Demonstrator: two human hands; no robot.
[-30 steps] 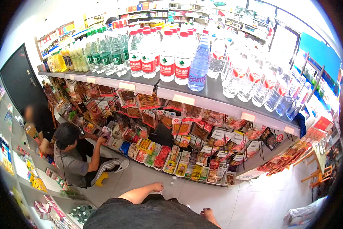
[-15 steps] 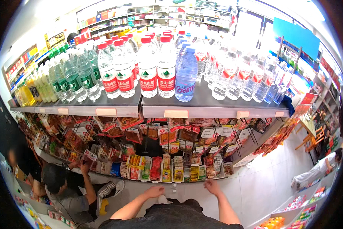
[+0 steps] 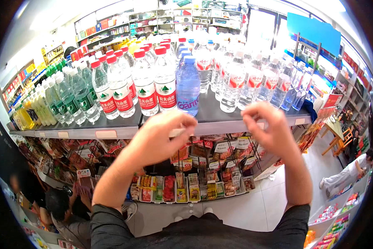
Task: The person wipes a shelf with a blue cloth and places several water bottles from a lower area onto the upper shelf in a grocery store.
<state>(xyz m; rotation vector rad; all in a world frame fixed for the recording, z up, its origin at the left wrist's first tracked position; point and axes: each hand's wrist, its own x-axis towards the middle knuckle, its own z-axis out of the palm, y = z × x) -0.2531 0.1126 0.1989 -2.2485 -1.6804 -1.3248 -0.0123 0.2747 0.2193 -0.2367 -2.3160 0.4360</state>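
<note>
My left hand (image 3: 163,133) is raised in front of the shelf's front edge, fingers curved and thumb apart, holding nothing. It is nearest a blue-tinted bottle (image 3: 188,89) and a red-capped water bottle (image 3: 165,79) with a red and white label. Farther right, my right hand (image 3: 270,129) is up too, empty, its thumb and fingers apart. Just beyond it stand clear water bottles (image 3: 233,85) with white caps and red-marked labels. All these bottles stand upright on the dark shelf top (image 3: 209,107). The hands cover part of the shelf edge.
Green-labelled bottles (image 3: 87,99) and yellow drinks (image 3: 25,118) line the left. Below hang snack packets (image 3: 223,151) above bins of small packs (image 3: 170,189). A person crouches (image 3: 62,207) at lower left; another person (image 3: 348,168) is at right, near a wooden stool (image 3: 344,143).
Both hands have risen from low by my body to the shelf's front edge. The view has shifted slightly, and the crouching person at left has moved a little lower.
</note>
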